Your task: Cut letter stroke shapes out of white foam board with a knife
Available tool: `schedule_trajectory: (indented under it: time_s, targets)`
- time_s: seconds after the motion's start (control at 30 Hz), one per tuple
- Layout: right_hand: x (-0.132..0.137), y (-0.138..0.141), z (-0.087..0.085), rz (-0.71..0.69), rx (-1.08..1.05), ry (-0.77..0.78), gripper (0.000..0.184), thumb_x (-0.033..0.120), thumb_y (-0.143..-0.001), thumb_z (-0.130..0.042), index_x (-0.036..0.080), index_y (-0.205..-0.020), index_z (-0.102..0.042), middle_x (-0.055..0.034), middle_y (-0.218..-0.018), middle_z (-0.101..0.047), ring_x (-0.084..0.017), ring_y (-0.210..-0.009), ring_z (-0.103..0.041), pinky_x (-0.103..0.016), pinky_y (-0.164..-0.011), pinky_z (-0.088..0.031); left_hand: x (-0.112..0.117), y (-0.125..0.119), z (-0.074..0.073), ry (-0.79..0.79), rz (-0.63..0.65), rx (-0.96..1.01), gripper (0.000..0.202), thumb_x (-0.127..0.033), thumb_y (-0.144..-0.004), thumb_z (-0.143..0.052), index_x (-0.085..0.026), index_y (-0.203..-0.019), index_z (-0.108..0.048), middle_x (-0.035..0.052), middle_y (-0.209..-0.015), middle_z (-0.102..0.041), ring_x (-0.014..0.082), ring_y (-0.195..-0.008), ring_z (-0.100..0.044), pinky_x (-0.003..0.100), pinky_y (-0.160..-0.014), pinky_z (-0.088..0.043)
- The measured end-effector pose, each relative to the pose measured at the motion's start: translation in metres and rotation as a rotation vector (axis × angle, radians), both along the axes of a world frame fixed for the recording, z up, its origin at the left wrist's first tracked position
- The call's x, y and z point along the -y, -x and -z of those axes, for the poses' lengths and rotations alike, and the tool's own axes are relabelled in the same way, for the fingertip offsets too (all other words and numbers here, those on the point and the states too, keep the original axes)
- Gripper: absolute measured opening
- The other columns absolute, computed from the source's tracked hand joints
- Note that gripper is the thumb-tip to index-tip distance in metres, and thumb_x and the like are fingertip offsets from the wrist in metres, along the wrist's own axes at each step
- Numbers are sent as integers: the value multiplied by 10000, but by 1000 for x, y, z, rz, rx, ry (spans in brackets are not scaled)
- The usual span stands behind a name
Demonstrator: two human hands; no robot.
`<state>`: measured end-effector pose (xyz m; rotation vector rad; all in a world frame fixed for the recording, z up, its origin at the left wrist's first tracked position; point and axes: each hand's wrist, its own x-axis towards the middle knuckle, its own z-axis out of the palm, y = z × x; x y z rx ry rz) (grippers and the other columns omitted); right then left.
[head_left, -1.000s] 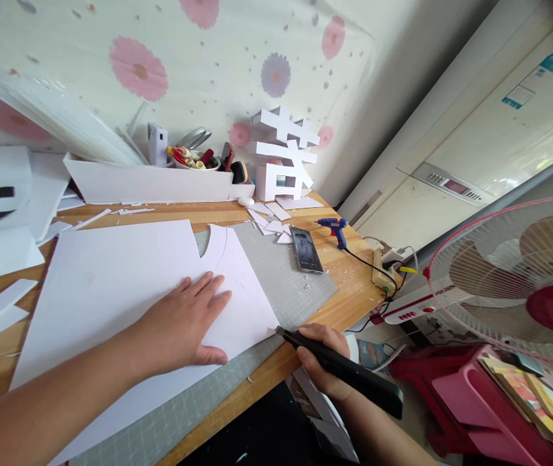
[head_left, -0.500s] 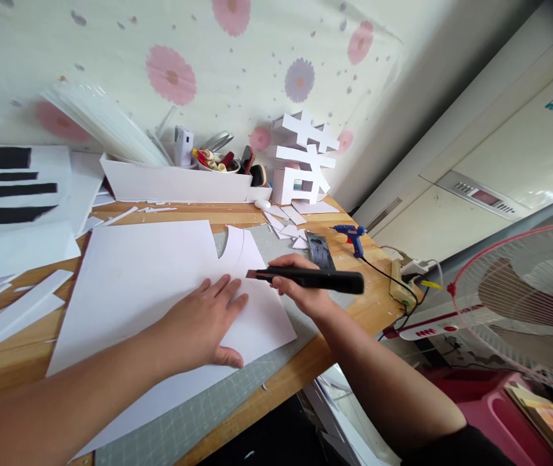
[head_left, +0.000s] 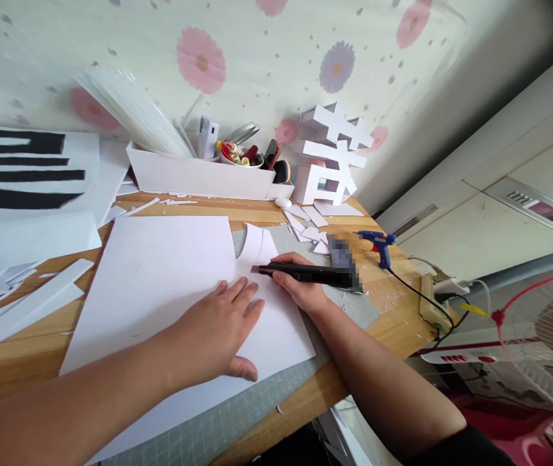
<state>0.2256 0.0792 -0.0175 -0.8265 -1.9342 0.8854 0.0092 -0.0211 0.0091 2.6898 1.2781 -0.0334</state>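
Note:
A large white sheet of board (head_left: 160,278) lies over a grey cutting mat (head_left: 193,421), with a curved notch cut into its far edge. My left hand (head_left: 223,323) rests flat on the sheet, fingers spread, pressing on it. In my right hand (head_left: 300,285) is a black utility knife (head_left: 310,273), its blade pointing left, at the sheet just below the notch. I cannot tell whether the tip touches the surface. A curved line runs down the strip right of the notch.
White paper scraps (head_left: 310,226) lie behind the mat. A blue glue gun (head_left: 378,244) with its cord is at the right, near a power strip (head_left: 434,304). A white box (head_left: 199,176) of tools, a white paper character (head_left: 335,155) and a fan (head_left: 548,336) surround the table.
The camera view has turned slightly left, so the scene shifts right. The knife's blade tip has come closer to the notch. My left hand stays flat on the sheet.

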Motion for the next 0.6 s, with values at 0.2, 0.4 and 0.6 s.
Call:
schedule_trajectory:
  time_s: [0.2, 0.4, 0.6]
  targets:
    - [-2, 2, 2, -4, -8, 42, 173, 386, -932, -738, 249, -1037, -721, -2, -842, -784, -189, -731, -743, -328, -693, -636, 0, 1, 2, -12, -1, 45, 1029, -812, -768, -804, -91, -1483, -636, 328, -1628, -486, 529, -1528, -448, 670, -1208, -415]
    - [-2, 2, -1, -14, 24, 56, 183, 379, -910, -749, 248, -1037, -736, -19, -944, -811, -202, -845, -765, -344, -790, -648, 1, -1, 0, 5, 0, -6, 1040, -814, -790, -781, -76, -1503, -618, 339, -1636, -464, 531, -1540, -428, 677, -1202, -428]
    - [0, 3, -3, 13, 92, 50, 170, 374, -936, -725, 246, -1047, -728, -28, -938, -810, -207, -835, -762, -345, -776, -636, 1, -3, -6, 40, -10, -25, 1054, -794, -794, -793, -53, -1520, -603, 353, -1637, -436, 539, -1547, -402, 702, -1207, -422]
